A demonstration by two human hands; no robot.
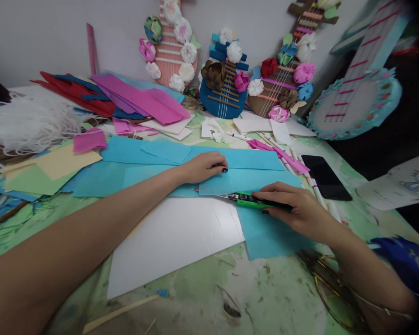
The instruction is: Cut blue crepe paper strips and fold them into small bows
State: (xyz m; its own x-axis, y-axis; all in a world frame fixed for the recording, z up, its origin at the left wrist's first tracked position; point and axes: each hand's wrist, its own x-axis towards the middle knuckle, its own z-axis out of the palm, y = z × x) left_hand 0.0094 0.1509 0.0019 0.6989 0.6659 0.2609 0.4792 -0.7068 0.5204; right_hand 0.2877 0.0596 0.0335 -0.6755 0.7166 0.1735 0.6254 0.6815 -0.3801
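Note:
My right hand (282, 202) grips a green and black utility knife (251, 201), its blade pointing left along the near edge of a light blue sheet of paper (216, 182). My left hand (207, 166) rests on the stacked light blue paper, fingers curled in; whether something is inside them is hidden. Under the blue sheets lies a white board (174, 242) with small slits near its right side. Another blue sheet (268, 237) hangs past the board beneath my right hand.
Yellow-handled scissors (330, 288) lie by my right forearm. A black phone (326, 177) and a white cup (398, 184) are at the right. Paper-flower instruments (223, 88) stand along the wall. White string (31, 123), pink sheets (143, 97) and coloured scraps (45, 172) cover the left.

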